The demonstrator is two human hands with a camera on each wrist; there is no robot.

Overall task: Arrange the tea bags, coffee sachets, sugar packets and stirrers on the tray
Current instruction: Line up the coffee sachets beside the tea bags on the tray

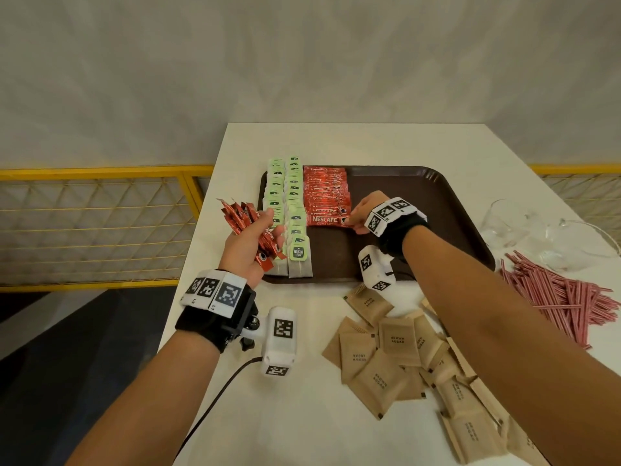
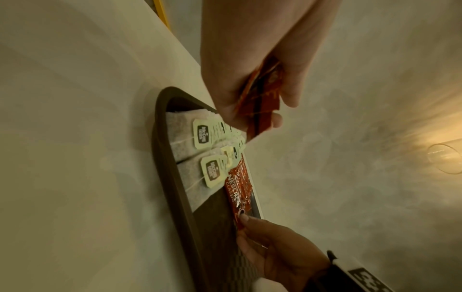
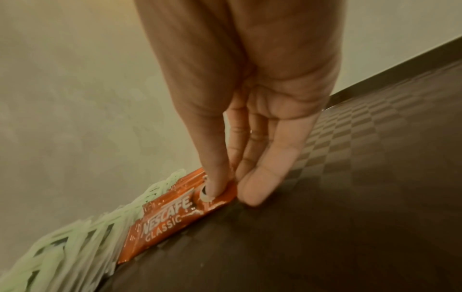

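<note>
My left hand point(image 1: 265, 230) hovers over the tray's left edge and grips a fanned bunch of red coffee sachets point(image 1: 240, 215), also seen from the left wrist as the bunch of sachets point(image 2: 262, 102). On the brown tray point(image 1: 420, 213) lie two columns of green-tagged tea bags point(image 1: 289, 210), with a column of red coffee sachets point(image 1: 326, 190) to their right. My right hand point(image 1: 353, 218) pinches the right end of the nearest sachet point(image 3: 170, 219), which lies flat on the tray; the thumb point(image 3: 212, 185) is on top of it.
Brown sugar packets point(image 1: 386, 351) lie scattered on the white table in front of the tray. A heap of red stirrers point(image 1: 564, 290) sits at the right, with clear glass vessels point(image 1: 537, 230) behind it. The tray's right half point(image 1: 437, 237) is bare. A yellow railing point(image 1: 100, 213) stands left.
</note>
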